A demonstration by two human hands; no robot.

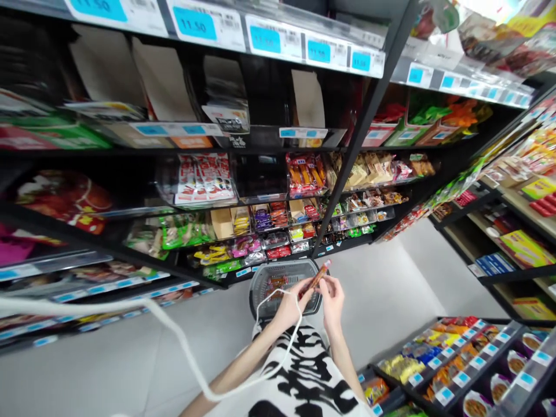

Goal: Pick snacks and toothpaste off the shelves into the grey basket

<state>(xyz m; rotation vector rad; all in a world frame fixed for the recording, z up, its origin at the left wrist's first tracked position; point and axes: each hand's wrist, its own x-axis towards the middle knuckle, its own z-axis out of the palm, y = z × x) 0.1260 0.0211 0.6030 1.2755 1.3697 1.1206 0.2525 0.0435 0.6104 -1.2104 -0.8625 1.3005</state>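
Between both my hands is a slim reddish-brown snack packet [319,274], tilted up to the right. My left hand [294,301] has its fingers closed round the packet's lower end. My right hand [332,296] pinches it nearer the upper end. Just below them a grey shopping basket [260,278] rests on the floor, its right part hidden behind my hands. Inside the basket lie some reddish snack packets [276,284], too small to read.
Dark shelves of packaged snacks [204,179] rise in front and to the left. A low display [452,359] of bagged snacks and cups stands at lower right. More shelving [516,243] lines the right. A white cable [174,330] crosses my left arm. Pale floor [391,289] shows between.
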